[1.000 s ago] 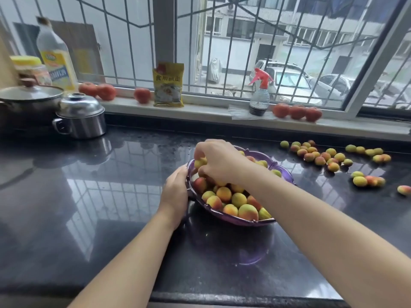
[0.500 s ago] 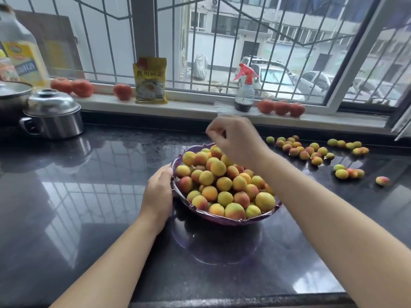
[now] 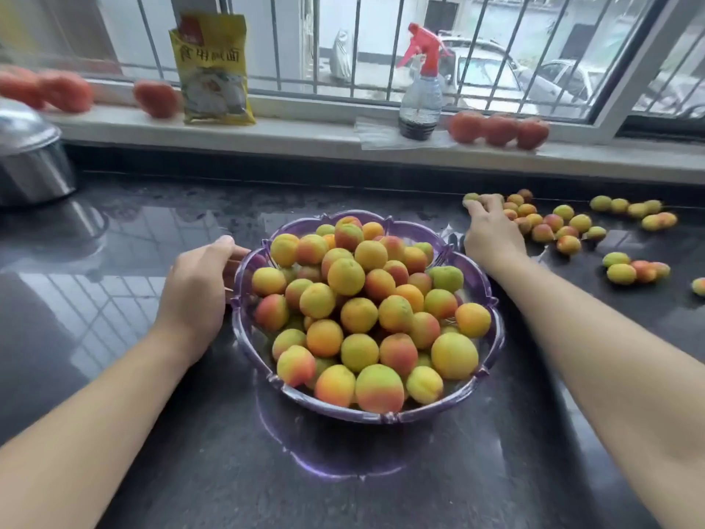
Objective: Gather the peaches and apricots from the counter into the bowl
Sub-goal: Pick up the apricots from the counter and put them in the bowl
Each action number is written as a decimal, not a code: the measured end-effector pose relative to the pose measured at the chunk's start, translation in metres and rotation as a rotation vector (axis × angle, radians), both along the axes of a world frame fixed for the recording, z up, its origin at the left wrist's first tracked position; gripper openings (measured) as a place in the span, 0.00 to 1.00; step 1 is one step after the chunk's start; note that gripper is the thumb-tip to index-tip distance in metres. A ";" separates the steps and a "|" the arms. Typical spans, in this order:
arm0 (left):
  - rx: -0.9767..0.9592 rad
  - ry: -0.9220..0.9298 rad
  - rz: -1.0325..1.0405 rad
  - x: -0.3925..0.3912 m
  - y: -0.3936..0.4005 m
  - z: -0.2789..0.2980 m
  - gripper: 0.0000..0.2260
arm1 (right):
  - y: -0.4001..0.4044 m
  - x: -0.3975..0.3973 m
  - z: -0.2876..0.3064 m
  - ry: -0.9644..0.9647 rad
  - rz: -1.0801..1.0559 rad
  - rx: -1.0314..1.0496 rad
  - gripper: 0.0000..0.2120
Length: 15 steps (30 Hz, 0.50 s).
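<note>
Looking down from the head view, much sits cut off or blurred: a steel pot is cropped by the left edge, the red fruits on the sill at far left are smeared by motion, and one small fruit is half lost at the right edge. Both forearms run out of the bottom corners.

The bowl is translucent purple plastic with a scalloped, fluted rim, standing on the glossy black speckled bench, which mirrors the window bars. It is heaped with small round matte fruits, yellow-green blushing to orange-red; which are peaches and which apricots cannot be told. The left hand grips the bowl's left rim, thumb over the edge, its fingers partly seen through the plastic.

The right hand reaches past the bowl's right rim, fingers curled down onto the near end of the loose fruits on the bench. A greenish fruit shows at its fingertips; whether it is actually pinched is hidden by the knuckles. More loose fruits lie in clusters further right.

On the pale sill stand a crinkled yellow packet, a clear spray bottle with a red trigger, and three red fruits touching in a row.
</note>
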State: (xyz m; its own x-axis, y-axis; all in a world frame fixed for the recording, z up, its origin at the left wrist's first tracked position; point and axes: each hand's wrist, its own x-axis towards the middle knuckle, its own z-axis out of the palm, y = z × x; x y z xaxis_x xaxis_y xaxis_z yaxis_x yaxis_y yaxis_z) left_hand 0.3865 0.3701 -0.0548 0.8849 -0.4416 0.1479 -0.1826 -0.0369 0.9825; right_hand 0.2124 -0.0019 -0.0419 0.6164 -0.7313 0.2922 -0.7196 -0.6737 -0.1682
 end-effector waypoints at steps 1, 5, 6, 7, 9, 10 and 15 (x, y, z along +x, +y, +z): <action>0.019 -0.007 0.010 0.001 -0.001 0.000 0.22 | -0.008 0.010 0.001 0.028 0.004 -0.005 0.26; 0.095 -0.062 0.018 0.001 -0.004 0.002 0.24 | -0.034 0.043 0.005 0.147 -0.069 -0.009 0.27; 0.090 -0.051 0.021 0.000 -0.005 0.002 0.24 | -0.037 0.048 0.006 0.168 -0.096 -0.012 0.26; 0.080 -0.038 0.023 0.000 -0.005 0.003 0.24 | -0.039 0.053 0.007 0.190 -0.123 -0.022 0.24; 0.058 -0.023 0.011 -0.002 -0.006 0.004 0.24 | -0.040 0.057 0.008 0.218 -0.163 -0.046 0.20; 0.051 -0.017 0.010 -0.003 -0.006 0.004 0.25 | -0.040 0.058 0.007 0.211 -0.165 -0.052 0.18; 0.014 -0.023 -0.041 -0.008 -0.002 0.008 0.25 | -0.031 0.043 0.001 0.022 -0.111 -0.073 0.13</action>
State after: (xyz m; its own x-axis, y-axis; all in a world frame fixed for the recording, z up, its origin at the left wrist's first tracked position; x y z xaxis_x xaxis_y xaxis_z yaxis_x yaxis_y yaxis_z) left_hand 0.3789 0.3683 -0.0466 0.8626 -0.4793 0.1618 -0.2071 -0.0428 0.9774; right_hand 0.2554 -0.0327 -0.0408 0.5399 -0.7724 0.3345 -0.7932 -0.5999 -0.1051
